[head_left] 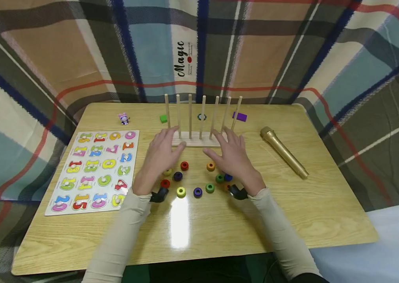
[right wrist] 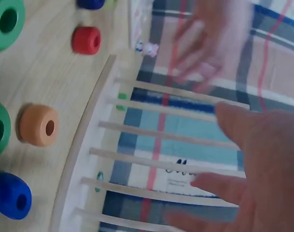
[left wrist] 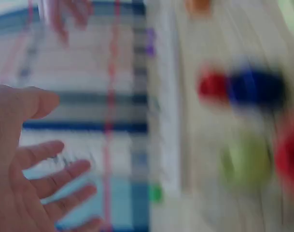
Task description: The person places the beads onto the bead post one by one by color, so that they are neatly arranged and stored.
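Observation:
A wooden rack (head_left: 196, 142) with several upright pegs stands near the middle of the table. My left hand (head_left: 158, 155) hovers at its left end, fingers spread and holding nothing. At the right end is my right hand (head_left: 233, 157), also empty, its fingers reaching toward the pegs (right wrist: 166, 159). Several coloured wooden rings lie between and below the hands, including a red ring (head_left: 184, 166), an orange ring (head_left: 210, 166), a green ring (head_left: 209, 188), a yellow ring (head_left: 181, 192) and a dark blue ring (head_left: 197, 192). The left wrist view is blurred.
A number puzzle board (head_left: 91, 173) lies on the left, a gold microphone (head_left: 284, 152) on the right. Behind the rack are a green block (head_left: 163, 118), a small round disc (head_left: 202, 117) and a purple block (head_left: 240, 116). A small figurine (head_left: 124, 118) stands at back left.

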`<state>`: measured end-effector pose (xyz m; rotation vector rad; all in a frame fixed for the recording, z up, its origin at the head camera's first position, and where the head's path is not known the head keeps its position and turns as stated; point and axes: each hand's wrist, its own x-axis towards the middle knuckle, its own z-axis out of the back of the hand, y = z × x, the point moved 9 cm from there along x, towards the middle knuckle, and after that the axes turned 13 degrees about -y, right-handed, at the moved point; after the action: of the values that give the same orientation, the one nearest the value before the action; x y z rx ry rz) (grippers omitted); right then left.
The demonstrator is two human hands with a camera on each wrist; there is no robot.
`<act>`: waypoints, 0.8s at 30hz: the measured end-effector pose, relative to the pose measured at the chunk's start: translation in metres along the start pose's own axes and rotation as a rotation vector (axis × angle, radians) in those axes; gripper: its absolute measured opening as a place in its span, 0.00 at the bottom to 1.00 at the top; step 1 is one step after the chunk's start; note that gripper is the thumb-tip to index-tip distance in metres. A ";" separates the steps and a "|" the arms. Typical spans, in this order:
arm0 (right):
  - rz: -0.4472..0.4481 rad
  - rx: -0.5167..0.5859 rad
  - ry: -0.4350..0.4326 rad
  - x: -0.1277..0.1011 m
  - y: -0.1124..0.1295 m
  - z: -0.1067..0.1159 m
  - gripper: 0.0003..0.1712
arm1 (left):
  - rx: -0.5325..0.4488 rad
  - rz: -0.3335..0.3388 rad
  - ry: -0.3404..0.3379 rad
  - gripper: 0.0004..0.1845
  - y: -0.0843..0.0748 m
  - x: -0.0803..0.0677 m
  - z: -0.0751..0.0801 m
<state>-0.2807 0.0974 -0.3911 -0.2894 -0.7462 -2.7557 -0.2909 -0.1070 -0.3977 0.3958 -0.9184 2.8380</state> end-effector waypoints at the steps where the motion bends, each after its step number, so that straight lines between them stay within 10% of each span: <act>1: 0.012 0.037 0.008 0.000 0.002 0.001 0.41 | -0.042 0.019 -0.010 0.37 0.014 0.005 0.004; 10: 0.309 0.054 0.247 0.005 0.066 -0.057 0.19 | -0.172 0.096 0.165 0.49 0.112 0.042 -0.017; 17: 0.560 -0.104 0.324 0.015 0.116 -0.110 0.20 | -0.188 0.022 0.221 0.52 0.115 0.053 -0.046; 24: 0.612 -0.191 0.439 0.014 0.125 -0.139 0.16 | -0.337 0.071 0.210 0.47 0.119 0.053 -0.057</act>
<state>-0.2723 -0.0815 -0.4476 0.0534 -0.2242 -2.1848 -0.3775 -0.1669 -0.4928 0.0264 -1.3518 2.6448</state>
